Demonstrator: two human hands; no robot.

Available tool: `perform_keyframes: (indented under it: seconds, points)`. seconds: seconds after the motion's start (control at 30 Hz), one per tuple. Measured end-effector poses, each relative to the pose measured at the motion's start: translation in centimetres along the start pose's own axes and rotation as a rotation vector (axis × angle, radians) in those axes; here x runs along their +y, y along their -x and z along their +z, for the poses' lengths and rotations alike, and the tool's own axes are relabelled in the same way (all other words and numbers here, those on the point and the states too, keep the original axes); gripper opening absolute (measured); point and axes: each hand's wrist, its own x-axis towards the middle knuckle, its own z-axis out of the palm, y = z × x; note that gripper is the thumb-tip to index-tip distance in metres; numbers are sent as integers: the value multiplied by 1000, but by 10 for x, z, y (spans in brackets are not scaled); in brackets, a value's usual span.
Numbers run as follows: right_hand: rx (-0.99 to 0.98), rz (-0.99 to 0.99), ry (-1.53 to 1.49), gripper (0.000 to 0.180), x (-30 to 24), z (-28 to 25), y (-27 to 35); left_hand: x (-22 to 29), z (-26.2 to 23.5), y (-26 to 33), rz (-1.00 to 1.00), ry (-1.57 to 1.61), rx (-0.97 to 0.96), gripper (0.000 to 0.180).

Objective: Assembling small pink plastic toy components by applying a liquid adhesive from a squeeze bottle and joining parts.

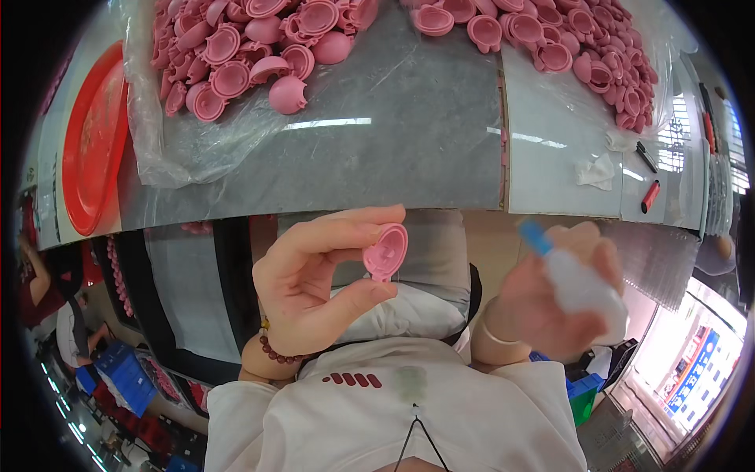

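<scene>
Between the fingertips and thumb of my left hand (314,275) is a pink plastic half-shell (385,250), its hollow side showing and a small hinge tab at its lower edge. It is held just off the near edge of the table. My right hand (554,295), blurred by motion, is closed around a white squeeze bottle (588,293) with a blue tip (535,236). The tip points up and left, apart from the half-shell. Similar pink half-shells lie in a heap (263,35) at the far left and in another heap (550,35) at the far right.
Clear plastic sheeting (169,161) lies under the left heap. A red round tray (93,145) stands at the table's left end. On the right are a crumpled tissue (595,172), a black marker (646,157) and a red marker (650,197). Other people (75,326) are at the far left.
</scene>
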Motion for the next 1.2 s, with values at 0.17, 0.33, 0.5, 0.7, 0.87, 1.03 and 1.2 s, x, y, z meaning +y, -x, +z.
perform_keyframes:
  seconds: [0.17,0.33,0.5,0.7,0.87,1.03,1.2]
  points:
    - [467,90,789,37,6,-32,-37,-1,-3,2,27,-2,18,40]
    - [540,300,849,39,11,-99,-43,-7,-11,-1,-66,405,-46,44]
    - [509,369,923,44,15,-110,-37,-15,-14,-4,-148,674,-171,45]
    - [623,97,975,44,16,-104,-28,-21,-16,0,-203,901,-195,45]
    - [706,-347,1072,37,2,-83,-31,-22,-15,-2,-332,1095,-211,50]
    - [70,-319,1219,23,2,-52,-64,-22,-19,-2,-380,1233,-285,47]
    - [-256,110,1154,26,14,-44,-105,-18,-14,4,-336,1013,-101,51]
